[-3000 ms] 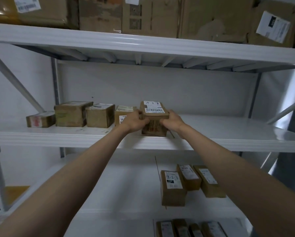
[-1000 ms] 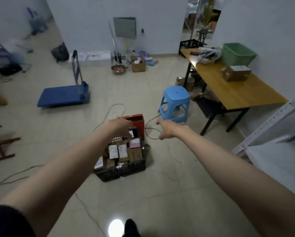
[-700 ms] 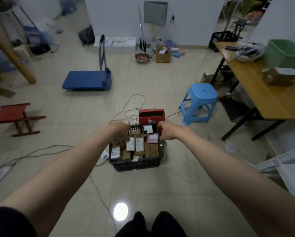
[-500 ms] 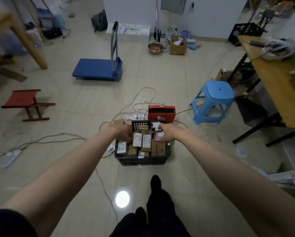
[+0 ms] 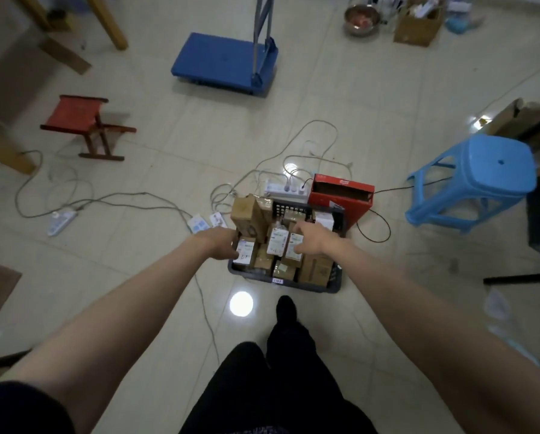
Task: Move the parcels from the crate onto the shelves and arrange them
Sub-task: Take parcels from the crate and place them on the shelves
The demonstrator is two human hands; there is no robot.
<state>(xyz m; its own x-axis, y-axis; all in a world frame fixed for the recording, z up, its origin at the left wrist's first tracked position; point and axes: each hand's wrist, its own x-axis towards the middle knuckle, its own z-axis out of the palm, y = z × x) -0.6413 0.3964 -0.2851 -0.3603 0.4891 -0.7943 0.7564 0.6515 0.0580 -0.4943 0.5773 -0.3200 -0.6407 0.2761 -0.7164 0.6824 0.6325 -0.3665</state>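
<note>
A dark plastic crate (image 5: 293,283) stands on the tiled floor in front of my feet, packed with several brown cardboard parcels (image 5: 264,260) that carry white labels. One taller brown parcel (image 5: 246,214) leans at the crate's back left corner. My left hand (image 5: 221,244) hovers over the crate's left edge with relaxed fingers and holds nothing. My right hand (image 5: 309,241) reaches over the labelled parcels in the middle, fingers loosely bent, also empty. The shelves are out of view.
A red box (image 5: 340,195) and a power strip (image 5: 286,189) with cables lie just behind the crate. A blue stool (image 5: 478,180) stands to the right, a red folding stool (image 5: 84,123) to the left, a blue platform trolley (image 5: 225,62) farther back. Cables cross the floor at left.
I have turned from the shelf, where both hands held a parcel, to the crate on the floor. Over the last second both empty hands have come down close over the crate.
</note>
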